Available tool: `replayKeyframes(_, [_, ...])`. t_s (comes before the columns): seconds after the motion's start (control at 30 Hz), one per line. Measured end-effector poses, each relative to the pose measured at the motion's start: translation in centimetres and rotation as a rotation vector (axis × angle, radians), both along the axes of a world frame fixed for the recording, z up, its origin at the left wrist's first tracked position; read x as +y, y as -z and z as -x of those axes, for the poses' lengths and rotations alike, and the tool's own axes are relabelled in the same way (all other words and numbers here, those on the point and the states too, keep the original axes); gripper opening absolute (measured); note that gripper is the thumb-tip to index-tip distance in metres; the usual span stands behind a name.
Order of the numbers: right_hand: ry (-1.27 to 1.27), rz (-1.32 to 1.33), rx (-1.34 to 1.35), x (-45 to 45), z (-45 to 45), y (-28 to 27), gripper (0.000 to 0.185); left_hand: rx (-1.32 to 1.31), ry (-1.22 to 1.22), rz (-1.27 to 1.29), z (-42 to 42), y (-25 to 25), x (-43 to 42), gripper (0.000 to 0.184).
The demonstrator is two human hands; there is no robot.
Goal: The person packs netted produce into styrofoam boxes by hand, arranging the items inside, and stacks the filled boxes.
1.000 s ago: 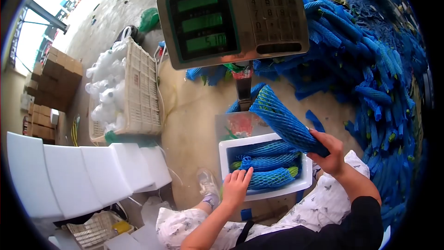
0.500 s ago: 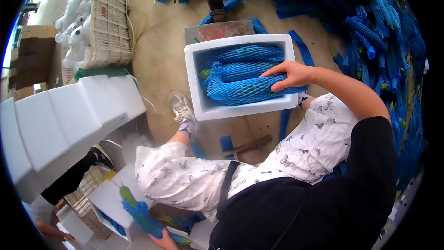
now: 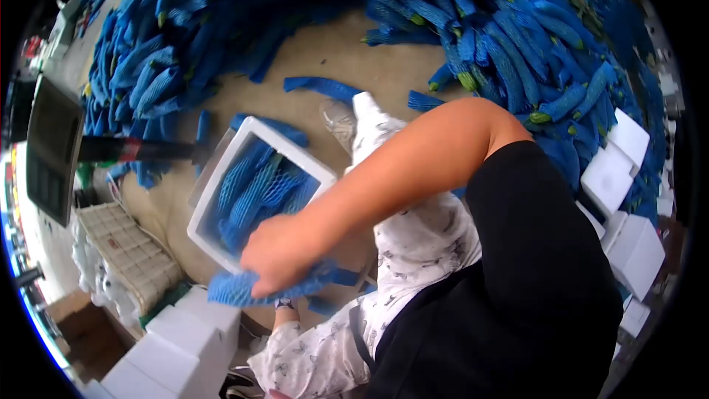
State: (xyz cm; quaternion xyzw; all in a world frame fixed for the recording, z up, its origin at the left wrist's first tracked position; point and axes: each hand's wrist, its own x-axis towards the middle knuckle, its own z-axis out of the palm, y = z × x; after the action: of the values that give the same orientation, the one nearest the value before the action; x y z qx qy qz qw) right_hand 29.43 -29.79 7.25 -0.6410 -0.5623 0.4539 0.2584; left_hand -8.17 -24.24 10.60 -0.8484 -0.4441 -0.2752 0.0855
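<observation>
My right hand (image 3: 279, 255) is closed around a blue net-wrapped vegetable (image 3: 229, 288) beside the near edge of the white foam box (image 3: 255, 122). Inside the box lie several blue net-wrapped vegetables (image 3: 258, 188). The box sits on the metal plate of the scale, whose post (image 3: 140, 149) runs left to the display head (image 3: 53, 149). Of my left hand only a small bit of skin (image 3: 276, 394) shows at the bottom edge; its fingers are hidden.
A large heap of blue net-wrapped vegetables (image 3: 509, 44) curves round the top and right. White foam boxes stand at lower left (image 3: 166, 347) and right (image 3: 628, 251). A cream crate (image 3: 129, 251) holds clear plastic bags. A loose blue net (image 3: 321, 87) lies on the floor.
The view has swung to the right. My right hand has moved from inside the box to its near edge with a netted vegetable. My left hand has nearly left the view.
</observation>
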Motion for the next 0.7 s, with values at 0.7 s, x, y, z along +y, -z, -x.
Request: replayKeyframes(0.7, [1.381,0.783,-0.667,-38.5,-9.8,36.2,0.04,0.369,-0.119,1.341,-21.7,7.6,-0.9,0.045])
